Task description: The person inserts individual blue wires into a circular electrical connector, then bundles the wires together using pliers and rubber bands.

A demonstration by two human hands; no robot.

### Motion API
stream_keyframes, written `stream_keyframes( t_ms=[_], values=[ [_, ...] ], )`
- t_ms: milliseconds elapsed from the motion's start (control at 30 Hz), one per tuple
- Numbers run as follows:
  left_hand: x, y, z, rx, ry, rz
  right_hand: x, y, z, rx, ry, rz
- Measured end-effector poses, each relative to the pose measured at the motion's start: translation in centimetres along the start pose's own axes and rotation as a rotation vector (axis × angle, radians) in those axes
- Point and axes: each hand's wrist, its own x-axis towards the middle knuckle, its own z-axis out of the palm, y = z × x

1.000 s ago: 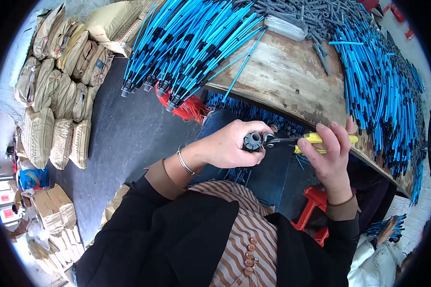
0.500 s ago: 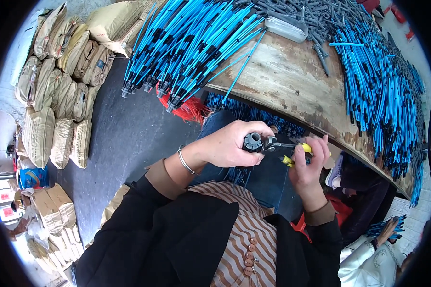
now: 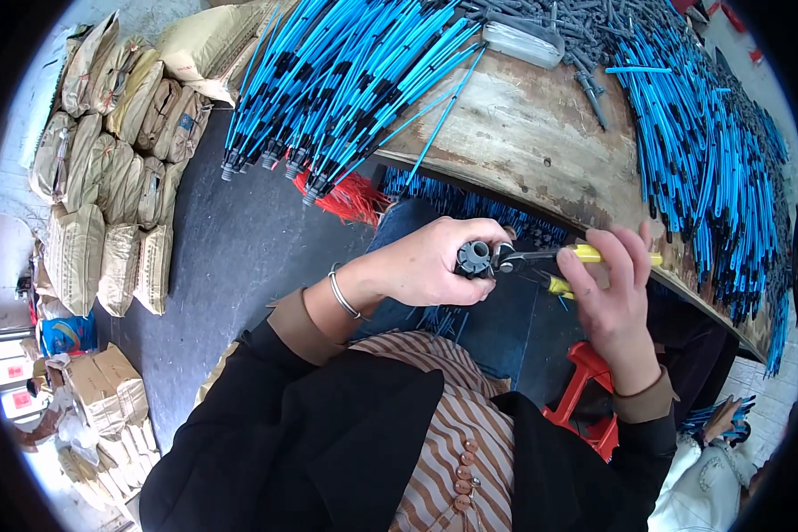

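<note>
In front of the worktop [image 3: 541, 146], the left hand [image 3: 439, 266] is closed around a dark grey fitting [image 3: 475, 257], its round hollow end showing. The right hand [image 3: 614, 288], near the worktop's front edge, grips yellow-handled pliers [image 3: 589, 254] with loosely bent fingers; their head is right beside the fitting, though what it bites is hidden. Blue rods [image 3: 355, 89] with black sections jut past the worktop's left end. Grey plugs [image 3: 585, 40] heap toward its far side, near a clear plastic container [image 3: 523, 43]. Brown sacks [image 3: 106, 191] stand left of the worktop.
</note>
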Motion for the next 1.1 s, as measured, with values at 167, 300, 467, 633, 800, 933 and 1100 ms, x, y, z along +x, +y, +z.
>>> stream_keyframes(
  t_ms=[167,300,467,633,800,933,1100],
  values=[
    [-0.1,0.1,0.2,-0.153,0.031,-0.122,-0.4,-2.2,0.4,0.212,-0.112,0.250],
    [0.0,-0.1,0.0,-0.082,0.015,-0.040,-0.4,-1.7,-0.2,0.100,-0.029,0.171],
    [0.2,0.1,0.1,-0.045,0.014,-0.072,-0.4,-1.6,0.3,0.238,-0.044,0.200],
    [0.1,-0.3,-0.2,-0.089,-0.002,-0.082,-1.4,-3.9,2.9,0.586,-0.016,0.458],
    [0.3,0.1,-0.3,-0.030,0.008,-0.056,-1.3,-3.2,2.7,0.243,0.082,0.313],
    [0.0,-0.1,-0.2,-0.027,0.007,-0.064,-1.3,-3.0,2.6,0.134,0.095,0.202],
    [0.2,-0.1,-0.1,-0.011,0.016,-0.051,-2.6,-4.6,4.1,0.211,0.197,0.318]
  ],
)
